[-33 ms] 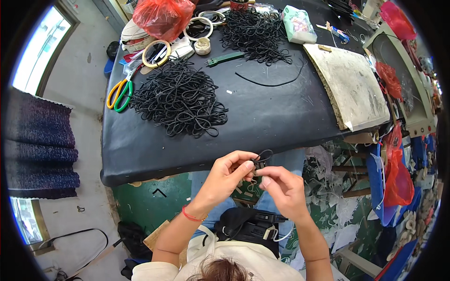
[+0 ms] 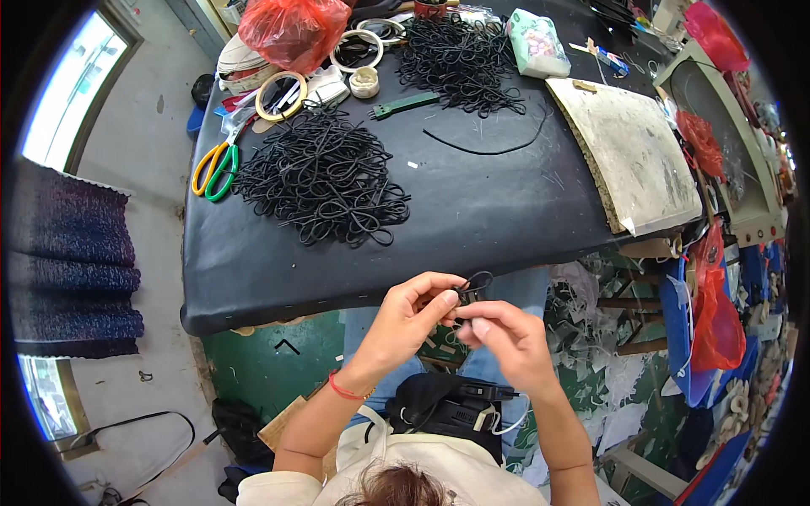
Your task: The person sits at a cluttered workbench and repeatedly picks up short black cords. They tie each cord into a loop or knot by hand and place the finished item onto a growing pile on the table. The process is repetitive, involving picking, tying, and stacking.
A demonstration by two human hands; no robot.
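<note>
Over my lap, just off the table's near edge, both hands meet around a thin black cord (image 2: pixel 481 278) with a small loop sticking up. My left hand (image 2: pixel 411 310), a red band at its wrist, pinches the cord between thumb and fingertips. From the other side my right hand (image 2: pixel 509 331) has its thumb and index finger closed on the cord's lower part. The fingers hide much of the cord there. A large heap of looped black cords (image 2: pixel 325 181) lies on the table beyond my left hand.
A second cord heap (image 2: pixel 456 59) lies farther back on the black table (image 2: pixel 472 211). Green-and-yellow-handled scissors (image 2: pixel 221 169), a green strap-like tool (image 2: pixel 405 105), a single cord (image 2: pixel 489 153) and a worn board (image 2: pixel 633 152) lie around. Scraps litter the floor at right.
My right hand's fingers have shifted slightly to the left and curled closer against the cord. My left hand has stayed nearly in place.
</note>
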